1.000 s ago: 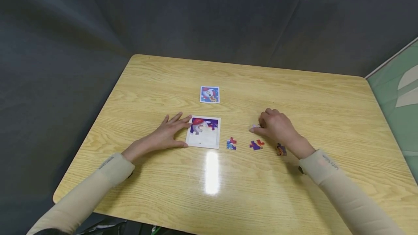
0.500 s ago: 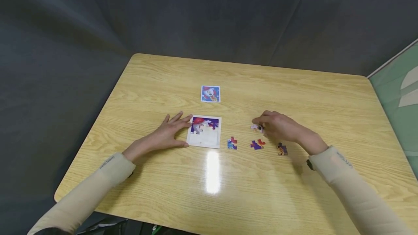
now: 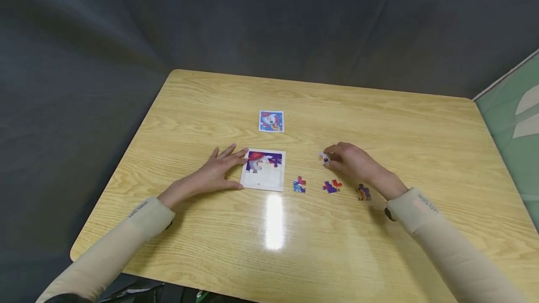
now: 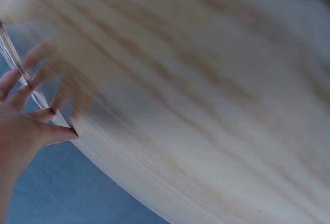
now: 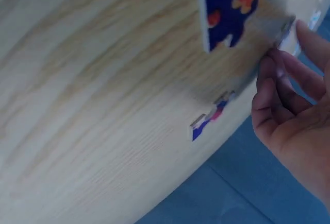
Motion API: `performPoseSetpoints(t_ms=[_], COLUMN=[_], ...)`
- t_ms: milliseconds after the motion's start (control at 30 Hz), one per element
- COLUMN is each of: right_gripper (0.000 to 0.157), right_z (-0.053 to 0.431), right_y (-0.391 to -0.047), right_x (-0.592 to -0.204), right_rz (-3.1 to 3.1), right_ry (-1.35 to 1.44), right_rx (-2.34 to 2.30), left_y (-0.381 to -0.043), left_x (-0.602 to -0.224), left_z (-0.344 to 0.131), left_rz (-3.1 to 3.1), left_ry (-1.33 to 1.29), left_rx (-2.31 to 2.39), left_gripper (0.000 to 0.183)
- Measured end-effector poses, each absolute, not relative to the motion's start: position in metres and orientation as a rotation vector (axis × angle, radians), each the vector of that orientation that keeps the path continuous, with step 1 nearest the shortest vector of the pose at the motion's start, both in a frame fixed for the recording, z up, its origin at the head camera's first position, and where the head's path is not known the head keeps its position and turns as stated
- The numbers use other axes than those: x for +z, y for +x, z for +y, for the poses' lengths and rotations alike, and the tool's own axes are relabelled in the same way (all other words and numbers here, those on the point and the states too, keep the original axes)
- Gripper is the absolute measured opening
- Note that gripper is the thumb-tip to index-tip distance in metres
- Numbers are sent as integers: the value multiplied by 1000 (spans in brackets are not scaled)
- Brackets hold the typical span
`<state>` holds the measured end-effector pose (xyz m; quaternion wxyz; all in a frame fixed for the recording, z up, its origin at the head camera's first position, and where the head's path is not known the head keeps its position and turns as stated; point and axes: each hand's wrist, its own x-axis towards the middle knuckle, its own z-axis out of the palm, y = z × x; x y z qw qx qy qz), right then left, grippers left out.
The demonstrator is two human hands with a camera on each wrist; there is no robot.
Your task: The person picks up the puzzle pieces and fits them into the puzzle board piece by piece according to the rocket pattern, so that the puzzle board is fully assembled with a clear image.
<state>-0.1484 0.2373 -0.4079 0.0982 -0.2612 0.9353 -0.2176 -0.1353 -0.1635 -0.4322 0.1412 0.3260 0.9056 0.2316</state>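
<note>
My right hand (image 3: pixel 353 162) pinches a jigsaw piece (image 3: pixel 324 158), white with a dark spot, between thumb and fingers, right of the puzzle tray. In the right wrist view the curled fingers partly hide this piece (image 5: pixel 286 32). The square white puzzle tray (image 3: pixel 263 183) has joined pieces along its top and left, showing red, purple and grey-white; its lower right is bare. My left hand (image 3: pixel 214 173) lies with fingers spread, thumb and fingertips touching the tray's left edge. In the left wrist view the same hand (image 4: pixel 26 118) is at the tray's thin edge, its fingers mirrored in the shiny tabletop.
Several loose pieces lie right of the tray: a red-and-blue one (image 3: pixel 299 184), a purple-and-orange one (image 3: pixel 331 186) and a dark purple one with orange swirls (image 3: pixel 363 192). A small picture card (image 3: pixel 271 121) lies behind the tray. The wooden table (image 3: pixel 202 256) reflects a bright light.
My right hand turned the white piece, first covering it, then showing it, and now holds it a little further left. My left hand and the tray stayed in place.
</note>
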Motion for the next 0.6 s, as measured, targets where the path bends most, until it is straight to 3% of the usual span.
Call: performPoseSetpoints(t_ms=[300,600], right_gripper=[50,49], right_z=[244,244], right_y=[-155,-166], right_x=[-406,-408], right_rz=[2694,2618], right_ry=[-973,-1036], right_rx=[-654,-665], left_y=[-135,-136], left_x=[-432,-432], left_z=[-165,-163], left_rz=[2610,2621], left_ry=[934,949], left_rx=[671,671], left_gripper=[72,71])
